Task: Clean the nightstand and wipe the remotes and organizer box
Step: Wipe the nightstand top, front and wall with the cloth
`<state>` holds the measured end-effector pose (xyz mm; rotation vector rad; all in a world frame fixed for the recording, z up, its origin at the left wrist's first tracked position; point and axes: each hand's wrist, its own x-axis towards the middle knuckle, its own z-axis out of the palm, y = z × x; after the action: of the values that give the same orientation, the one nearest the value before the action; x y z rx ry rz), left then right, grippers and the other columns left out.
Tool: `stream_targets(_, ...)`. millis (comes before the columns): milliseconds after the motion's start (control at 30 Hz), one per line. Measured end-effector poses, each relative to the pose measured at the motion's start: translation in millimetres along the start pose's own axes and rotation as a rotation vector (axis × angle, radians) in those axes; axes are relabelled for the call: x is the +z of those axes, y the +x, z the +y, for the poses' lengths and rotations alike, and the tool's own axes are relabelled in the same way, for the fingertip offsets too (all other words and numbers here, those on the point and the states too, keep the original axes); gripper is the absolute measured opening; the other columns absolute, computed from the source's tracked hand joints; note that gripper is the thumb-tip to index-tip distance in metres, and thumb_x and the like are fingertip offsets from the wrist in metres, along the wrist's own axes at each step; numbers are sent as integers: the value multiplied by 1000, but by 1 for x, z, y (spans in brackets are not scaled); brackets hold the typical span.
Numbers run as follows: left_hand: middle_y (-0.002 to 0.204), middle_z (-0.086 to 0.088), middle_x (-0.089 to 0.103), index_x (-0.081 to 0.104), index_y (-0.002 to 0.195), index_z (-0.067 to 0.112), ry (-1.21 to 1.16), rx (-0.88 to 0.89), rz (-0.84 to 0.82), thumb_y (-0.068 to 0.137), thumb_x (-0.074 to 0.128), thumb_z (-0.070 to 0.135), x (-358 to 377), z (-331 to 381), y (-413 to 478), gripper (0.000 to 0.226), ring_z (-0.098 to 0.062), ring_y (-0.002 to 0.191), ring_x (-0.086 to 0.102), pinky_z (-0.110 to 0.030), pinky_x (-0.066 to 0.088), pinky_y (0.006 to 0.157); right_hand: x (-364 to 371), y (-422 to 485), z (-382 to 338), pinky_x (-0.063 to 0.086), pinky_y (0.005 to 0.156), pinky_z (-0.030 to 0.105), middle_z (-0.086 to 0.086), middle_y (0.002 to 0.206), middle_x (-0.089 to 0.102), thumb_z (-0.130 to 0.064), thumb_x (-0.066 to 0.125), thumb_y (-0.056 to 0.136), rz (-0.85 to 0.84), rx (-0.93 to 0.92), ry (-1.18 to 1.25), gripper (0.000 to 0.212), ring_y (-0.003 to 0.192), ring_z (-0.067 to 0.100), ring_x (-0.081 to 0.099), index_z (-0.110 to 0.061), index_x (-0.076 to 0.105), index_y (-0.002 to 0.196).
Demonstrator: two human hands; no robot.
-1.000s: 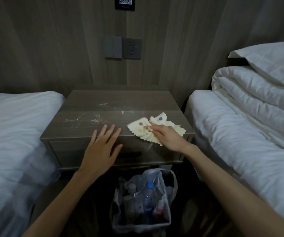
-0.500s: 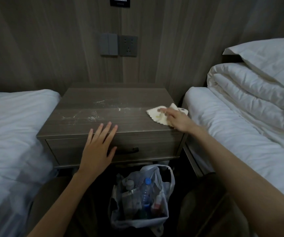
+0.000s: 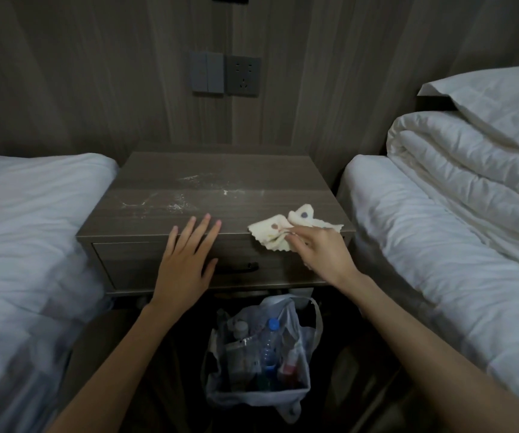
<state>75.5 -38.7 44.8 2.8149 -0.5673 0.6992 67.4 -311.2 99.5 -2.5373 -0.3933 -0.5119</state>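
Two hands met the nightstand (image 3: 164,179): left hand (image 3: 186,264) lay flat-fingered at its front edge; right hand (image 3: 320,251) pinched the patterned cloth (image 3: 278,231) on its front-right corner.

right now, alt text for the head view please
A person's right hand holds a pale spotted cloth at the front right edge of a dusty wooden nightstand; the left hand lies flat over its front edge. A bag of bottles stands below.
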Motion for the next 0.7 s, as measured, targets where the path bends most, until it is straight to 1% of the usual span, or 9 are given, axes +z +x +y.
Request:
stream_targets(100,160,-1,22,23,153,21,10,20,-30,93,59,27,-3,-5,0,71,-23,148,18,-45,9,120,-18,12,-11,50,62,32,-13,58,58,-28,57,97,64,11,71,21,56,7,58,-17,74,95)
stream_targets(167,160,-1,21,25,152,21,26,21,6,97,51,29,-7,-12,-5,62,-22,148,16,-46,7,121,-28,34,-12,43,59,27,-5,58,64,-29,57,97,202,43,99,21,57,10,59,-17,74,98)
stream_targets(300,159,-5,25,34,150,19,85,-39,80,95,39,34,-17,-32,-12,57,-27,148,16,-51,8,120,-25,95,4,35,61,19,7,83,73,-29,48,100,194,61,-3,26,72,20,66,-23,67,117)
stream_targets(367,160,-5,23,33,150,21,119,-41,65,96,37,35,-15,-41,-11,56,-28,149,14,-52,8,119,-7,126,22,39,65,27,9,92,73,-29,45,100,145,118,-32,30,80,29,67,-29,63,124)
stream_targets(433,160,-6,22,32,150,23,133,-24,56,97,36,36,-9,-45,-9,55,-28,149,12,-53,7,119,17,151,37,46,78,33,13,103,70,-31,43,99,75,180,-14,34,93,33,64,-33,60,129)
stream_targets(533,159,-6,25,34,149,26,115,-21,89,97,37,34,0,-44,-7,53,-28,149,14,-55,8,119,50,173,49,34,104,42,5,130,58,-34,38,98,-102,223,-99,39,121,38,44,-39,52,134)
stream_targets(600,159,-4,26,35,149,28,86,-31,116,97,39,33,2,-45,-6,53,-26,149,15,-56,10,119,62,180,49,20,110,48,-5,148,42,-39,35,100,-195,236,-207,40,133,39,28,-41,48,138)
stream_targets(633,158,-3,28,35,148,28,74,-36,123,97,39,32,3,-45,-6,52,-25,149,17,-56,10,118,64,182,47,17,111,48,-5,150,39,-40,36,100,-205,249,-226,40,134,38,24,-40,48,138)
stream_targets(700,157,-2,31,37,148,29,63,-42,140,98,39,31,3,-45,-5,50,-24,147,21,-54,13,118,68,187,48,20,109,45,2,139,51,-39,39,100,-163,250,-213,39,129,37,29,-35,55,134)
